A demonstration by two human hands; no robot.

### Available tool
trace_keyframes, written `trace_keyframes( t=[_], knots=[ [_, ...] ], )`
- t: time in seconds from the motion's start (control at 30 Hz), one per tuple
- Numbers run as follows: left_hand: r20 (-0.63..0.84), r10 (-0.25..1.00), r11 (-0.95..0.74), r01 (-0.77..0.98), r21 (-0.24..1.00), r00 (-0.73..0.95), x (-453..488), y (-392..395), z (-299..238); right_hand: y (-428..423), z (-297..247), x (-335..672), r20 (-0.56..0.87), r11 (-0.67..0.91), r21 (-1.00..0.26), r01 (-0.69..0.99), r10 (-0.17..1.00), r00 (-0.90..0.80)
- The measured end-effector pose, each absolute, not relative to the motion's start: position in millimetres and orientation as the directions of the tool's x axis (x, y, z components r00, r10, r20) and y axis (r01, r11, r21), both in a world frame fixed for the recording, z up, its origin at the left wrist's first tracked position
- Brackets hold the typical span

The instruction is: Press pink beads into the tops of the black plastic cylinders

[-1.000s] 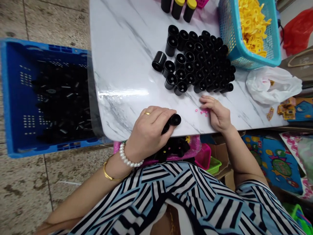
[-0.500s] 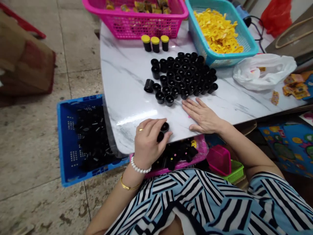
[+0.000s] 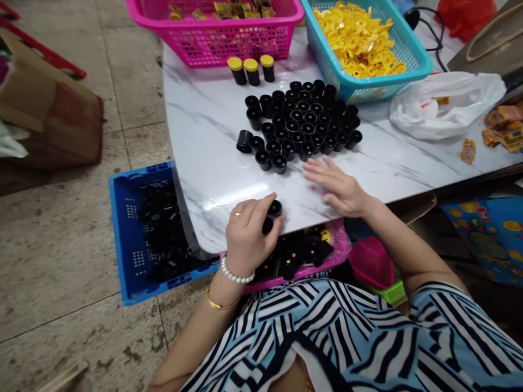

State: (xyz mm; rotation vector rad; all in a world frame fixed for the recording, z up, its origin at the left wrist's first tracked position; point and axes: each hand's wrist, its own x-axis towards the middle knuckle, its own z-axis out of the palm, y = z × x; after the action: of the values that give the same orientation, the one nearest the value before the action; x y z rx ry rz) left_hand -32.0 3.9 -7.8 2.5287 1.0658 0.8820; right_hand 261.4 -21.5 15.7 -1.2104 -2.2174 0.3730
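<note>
My left hand [image 3: 251, 231] is curled round two small black cups [image 3: 274, 208] close to the table's front edge. Fingers and thumb partly cover the nearer cup. To its right, my right hand [image 3: 337, 188] holds nothing, its fingers stretched out just over the table top. Those fingertips are close to the front of a cluster of black cups [image 3: 298, 126], most of them upright with their round openings up. One cup [image 3: 244, 141] at the cluster's left edge looks tilted or turned differently. Behind the cluster stand three black cups with yellow lids [image 3: 252, 72].
At the back are a pink basket [image 3: 229, 41] and a turquoise basket of yellow parts [image 3: 359, 41]. A white plastic bag [image 3: 449, 103] lies at right. Below the table are a blue crate [image 3: 126, 234] of black parts and a pink tray [image 3: 341, 245] at my lap.
My right hand has lifted slightly from the table, its fingers blurred by motion. My left hand keeps its hold on the black cups. The whole view has shifted a little.
</note>
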Motion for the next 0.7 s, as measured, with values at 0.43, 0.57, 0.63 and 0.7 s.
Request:
trace_keyframes(
  t=[0.43, 0.57, 0.63, 0.7],
  knots=[
    [0.427, 0.705, -0.702, 0.468, 0.537, 0.566, -33, 5, -2, -84, 3, 274, 0.489, 0.047, -0.624, 0.78, 0.802, 0.344],
    [0.42, 0.705, -0.699, 0.464, 0.543, 0.571, -34, 5, -1, -80, 7, 272, 0.434, 0.071, -0.471, 0.879, 0.887, 0.16],
    [0.425, 0.706, -0.7, 0.466, 0.542, 0.567, -33, 5, -1, -77, 9, 273, 0.436, 0.078, -0.406, 0.911, 0.892, 0.118],
    [0.431, 0.707, -0.7, 0.469, 0.538, 0.56, -33, 5, -2, -73, 11, 275, 0.414, 0.056, -0.399, 0.915, 0.902, 0.125]
  ],
)
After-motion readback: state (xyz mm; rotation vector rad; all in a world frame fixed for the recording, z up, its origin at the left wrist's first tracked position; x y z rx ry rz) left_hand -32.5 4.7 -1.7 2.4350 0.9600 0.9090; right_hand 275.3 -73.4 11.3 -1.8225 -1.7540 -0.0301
